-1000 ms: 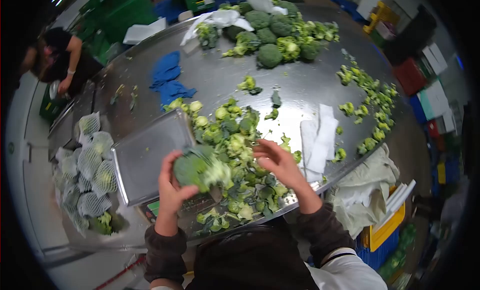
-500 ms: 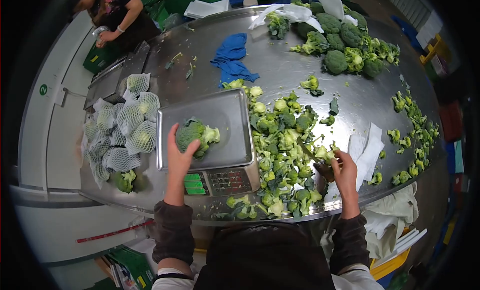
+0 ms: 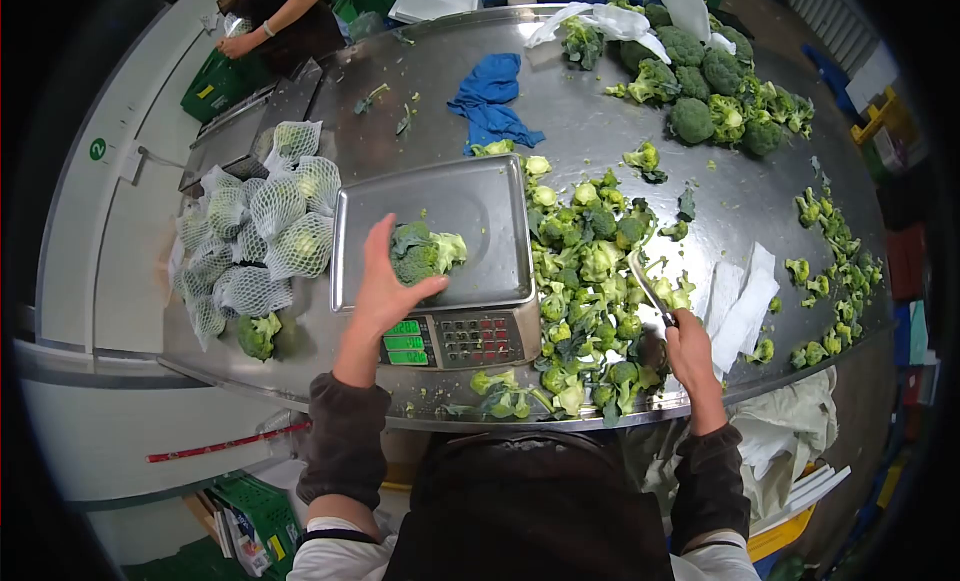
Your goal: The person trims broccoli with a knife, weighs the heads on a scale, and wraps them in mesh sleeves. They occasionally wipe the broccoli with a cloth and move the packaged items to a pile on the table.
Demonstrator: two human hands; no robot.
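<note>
A broccoli head (image 3: 425, 253) rests on the steel pan (image 3: 490, 206) of a weighing scale, its pale stem pointing right. My left hand (image 3: 388, 286) is at the head's left and lower side, thumb and fingers spread apart; whether they touch it I cannot tell. Green digits glow on the scale's display (image 3: 406, 343). My right hand (image 3: 690, 346) is closed round the handle of a knife (image 3: 650, 286), whose blade points up and left over a pile of cut broccoli pieces (image 3: 600, 261).
Netted broccoli heads (image 3: 275, 206) lie left of the scale, with one bare head (image 3: 258, 336) below them. A blue cloth (image 3: 490, 93) lies beyond. Whole broccoli (image 3: 690, 76) is heaped at the back right, small florets (image 3: 840, 241) farther right. Another person (image 3: 285, 21) stands back left.
My left hand's fingers now spread wider beside the broccoli head. The knife blade now shows more clearly, tilted up from my right hand. The whole view has shifted slightly.
</note>
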